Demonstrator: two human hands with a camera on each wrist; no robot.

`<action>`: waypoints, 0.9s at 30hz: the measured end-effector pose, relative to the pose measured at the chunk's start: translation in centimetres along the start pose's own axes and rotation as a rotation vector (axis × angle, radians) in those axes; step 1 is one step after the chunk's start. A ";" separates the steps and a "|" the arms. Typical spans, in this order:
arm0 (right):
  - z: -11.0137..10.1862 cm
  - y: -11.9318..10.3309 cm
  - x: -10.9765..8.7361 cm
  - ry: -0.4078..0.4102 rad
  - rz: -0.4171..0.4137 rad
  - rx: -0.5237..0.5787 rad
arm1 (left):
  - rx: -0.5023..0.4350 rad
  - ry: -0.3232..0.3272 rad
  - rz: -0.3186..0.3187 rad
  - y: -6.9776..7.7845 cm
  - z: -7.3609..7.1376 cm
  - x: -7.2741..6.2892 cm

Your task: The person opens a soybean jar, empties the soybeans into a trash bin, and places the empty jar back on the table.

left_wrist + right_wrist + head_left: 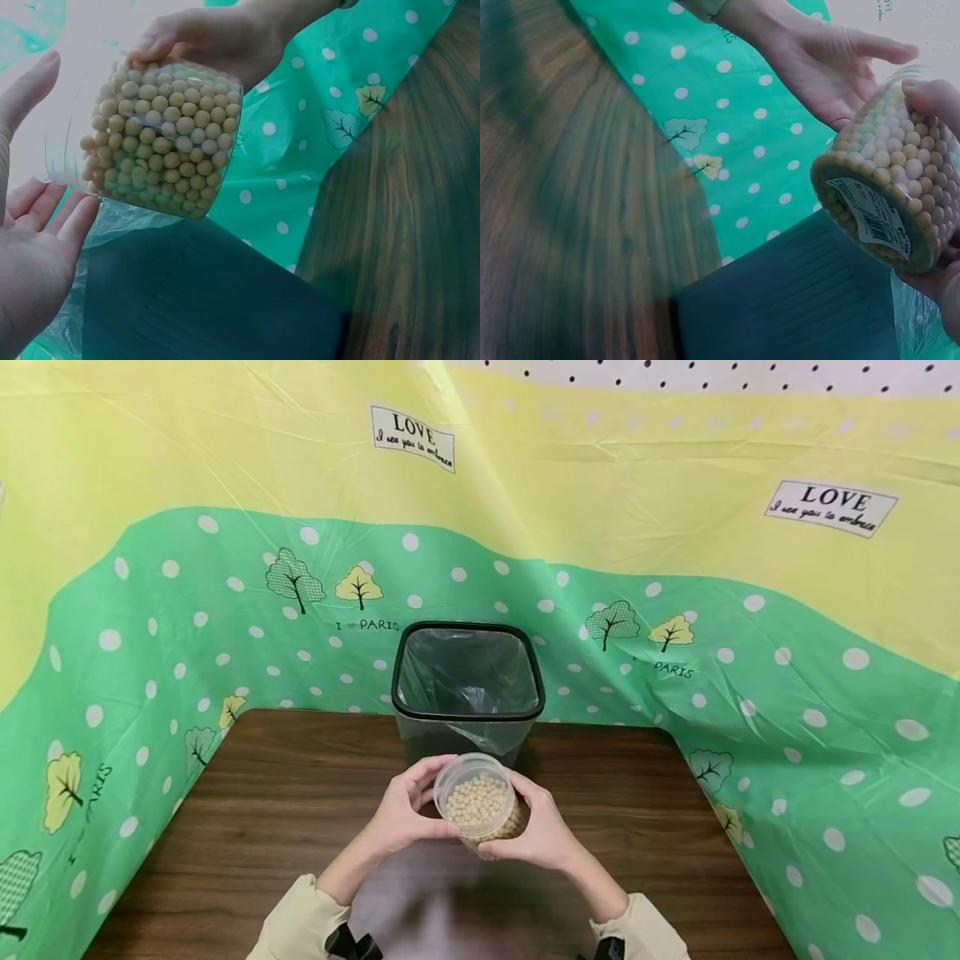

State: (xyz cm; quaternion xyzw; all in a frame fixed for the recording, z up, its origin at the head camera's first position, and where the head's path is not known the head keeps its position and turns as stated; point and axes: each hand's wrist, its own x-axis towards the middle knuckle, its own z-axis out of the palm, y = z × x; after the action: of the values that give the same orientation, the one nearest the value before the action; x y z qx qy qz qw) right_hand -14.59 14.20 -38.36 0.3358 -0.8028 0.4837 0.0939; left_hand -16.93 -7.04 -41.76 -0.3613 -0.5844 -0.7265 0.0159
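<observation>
A clear plastic jar (480,806) full of pale soybeans is held tilted above the table, in front of the black bin (467,685). My right hand (543,835) grips the jar round its body. In the right wrist view its thumb lies over the jar (889,187), whose bottom bears a label. My left hand (408,810) is cupped about the jar's clear top end. In the left wrist view the left hand (30,247) has fairly straight fingers and an open palm beside the jar (161,139). I cannot tell whether it touches the jar.
The bin, lined with a clear bag (487,735), stands at the far edge of the dark wooden table (262,810). A green and yellow dotted cloth (150,635) walls in the table on three sides.
</observation>
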 end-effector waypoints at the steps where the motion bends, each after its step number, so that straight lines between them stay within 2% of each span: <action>1: 0.0 0.0 0.0 0.002 0.006 0.003 | 0.007 0.004 0.005 0.1 0.0 0.0; 9: 0.1 0.4 -0.3 0.004 0.030 -0.005 | 0.045 0.040 0.034 0.6 -0.2 -0.1; 20: -0.3 0.9 -0.8 0.020 0.048 0.008 | 0.073 0.117 0.061 1.0 -2.2 -0.8; 23: -0.4 1.5 -1.0 0.037 0.033 -0.018 | 0.114 0.158 0.036 0.8 -3.1 -1.5; 27: -0.4 3.6 -1.6 0.047 0.018 -0.036 | 0.216 0.224 -0.035 0.4 -4.5 -2.9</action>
State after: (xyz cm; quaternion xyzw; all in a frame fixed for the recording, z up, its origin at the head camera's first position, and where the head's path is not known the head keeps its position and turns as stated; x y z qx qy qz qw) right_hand -15.69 16.33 -41.52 0.3153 -0.8118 0.4780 0.1145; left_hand -16.90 -12.17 -43.29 -0.2639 -0.6598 -0.6954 0.1069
